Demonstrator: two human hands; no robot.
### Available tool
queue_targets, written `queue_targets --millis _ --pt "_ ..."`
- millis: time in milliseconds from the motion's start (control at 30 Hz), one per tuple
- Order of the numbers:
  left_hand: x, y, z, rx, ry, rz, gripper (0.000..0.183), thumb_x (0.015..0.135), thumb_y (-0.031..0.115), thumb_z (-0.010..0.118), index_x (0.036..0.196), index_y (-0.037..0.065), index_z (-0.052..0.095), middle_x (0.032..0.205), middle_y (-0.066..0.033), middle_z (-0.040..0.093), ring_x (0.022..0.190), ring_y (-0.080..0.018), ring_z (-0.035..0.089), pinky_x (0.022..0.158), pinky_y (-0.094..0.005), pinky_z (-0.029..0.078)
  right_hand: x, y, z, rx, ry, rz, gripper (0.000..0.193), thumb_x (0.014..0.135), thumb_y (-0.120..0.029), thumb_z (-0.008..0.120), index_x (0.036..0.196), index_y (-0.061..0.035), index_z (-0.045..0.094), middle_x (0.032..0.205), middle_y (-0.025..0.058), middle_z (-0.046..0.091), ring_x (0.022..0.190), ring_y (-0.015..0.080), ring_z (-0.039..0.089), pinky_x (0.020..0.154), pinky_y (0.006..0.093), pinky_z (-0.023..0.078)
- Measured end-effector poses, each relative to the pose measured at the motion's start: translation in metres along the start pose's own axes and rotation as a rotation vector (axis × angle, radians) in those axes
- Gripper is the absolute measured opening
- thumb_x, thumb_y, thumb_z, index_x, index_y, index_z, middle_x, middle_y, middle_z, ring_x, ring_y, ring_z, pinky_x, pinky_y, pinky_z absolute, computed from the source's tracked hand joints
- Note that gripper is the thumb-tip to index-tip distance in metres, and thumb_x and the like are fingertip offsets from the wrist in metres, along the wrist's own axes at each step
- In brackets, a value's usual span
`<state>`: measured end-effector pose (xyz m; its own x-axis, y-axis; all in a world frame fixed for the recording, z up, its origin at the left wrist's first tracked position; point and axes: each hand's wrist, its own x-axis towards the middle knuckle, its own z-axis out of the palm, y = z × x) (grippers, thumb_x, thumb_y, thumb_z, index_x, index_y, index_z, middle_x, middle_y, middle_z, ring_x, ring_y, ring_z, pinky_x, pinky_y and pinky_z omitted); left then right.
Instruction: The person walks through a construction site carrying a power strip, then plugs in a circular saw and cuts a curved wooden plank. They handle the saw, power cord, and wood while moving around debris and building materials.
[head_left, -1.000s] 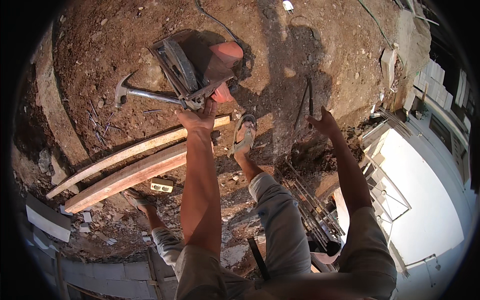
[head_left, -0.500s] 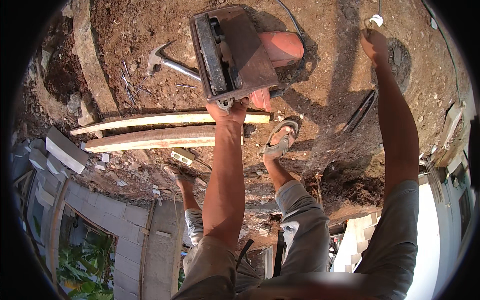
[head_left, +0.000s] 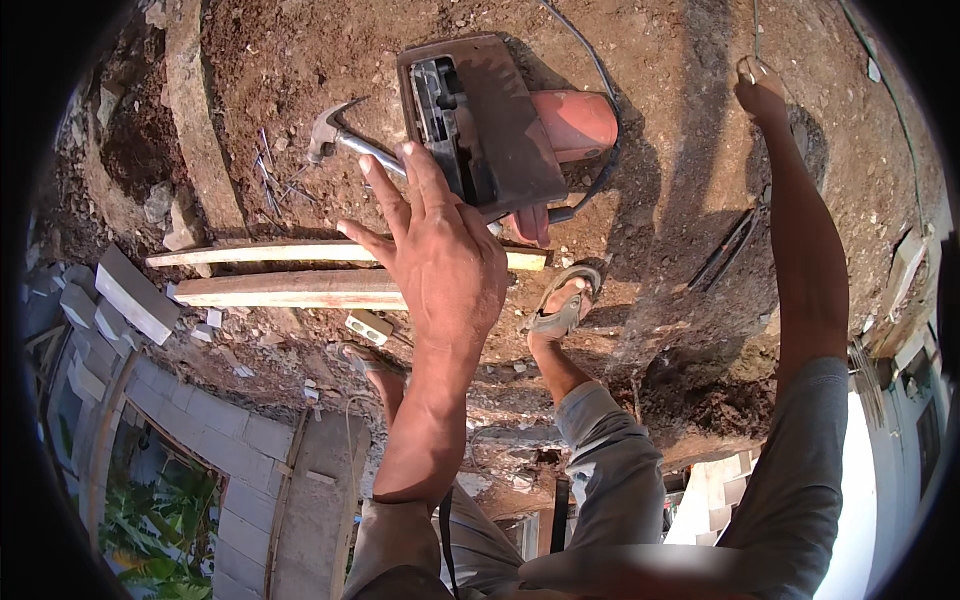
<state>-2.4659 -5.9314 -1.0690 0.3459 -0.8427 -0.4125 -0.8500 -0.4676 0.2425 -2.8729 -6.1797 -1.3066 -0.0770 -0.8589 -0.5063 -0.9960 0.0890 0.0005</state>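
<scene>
A circular saw (head_left: 505,120) with a red motor housing lies on the dirt, its brown base plate turned up and facing me. My left hand (head_left: 440,250) is raised in front of the saw's near left corner, fingers spread, holding nothing; it hides part of the saw and of the boards behind. Far off at the upper right, my right hand (head_left: 762,92) is closed on the small white end of a thin cord (head_left: 757,35), mostly covered by the fingers. A claw hammer (head_left: 345,135) lies left of the saw, its handle running toward the base plate.
Two wooden boards (head_left: 290,290) lie across the ground, with a white socket block (head_left: 369,327) near them. Several nails (head_left: 268,185) are scattered by the hammer. Pincers with dark handles (head_left: 722,250) lie at right. A black cable (head_left: 605,70) curves behind the saw. Grey blocks (head_left: 137,295) sit at left.
My left hand has let go of the saw's near edge and lifted toward me, its fingers opening. The right hand has closed further over the white cord end.
</scene>
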Motion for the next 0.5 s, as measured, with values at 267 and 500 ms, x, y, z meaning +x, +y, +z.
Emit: queue_targets --millis 267,500 --pt "-0.110 -0.011 0.005 -0.450 0.297 -0.071 0.065 0.099 0.036 0.040 0.147 -0.002 0.019 0.154 -0.0284 0.010 0.144 -0.0445 0.006 0.113 -0.0572 0.007 -0.282 -0.013 0.055 0.241 -0.058 -0.140 0.031 0.086 -0.031 0.057 0.094 -0.0030 0.067 0.092 0.0222 0.066 0.087 0.0408 0.062 0.079 0.0458 0.050" --pt "-0.048 -0.005 0.016 0.035 0.078 0.272 0.061 0.098 0.040 0.043 0.137 -0.007 0.040 0.149 -0.0198 0.033 0.141 -0.0340 0.026 0.114 -0.0553 0.013 -0.611 0.102 0.102 0.028 -1.309 0.202 0.075 0.075 -0.051 0.068 0.108 0.0159 0.058 0.103 0.0305 0.064 0.100 0.0380 0.064 0.084 0.0434 0.050"
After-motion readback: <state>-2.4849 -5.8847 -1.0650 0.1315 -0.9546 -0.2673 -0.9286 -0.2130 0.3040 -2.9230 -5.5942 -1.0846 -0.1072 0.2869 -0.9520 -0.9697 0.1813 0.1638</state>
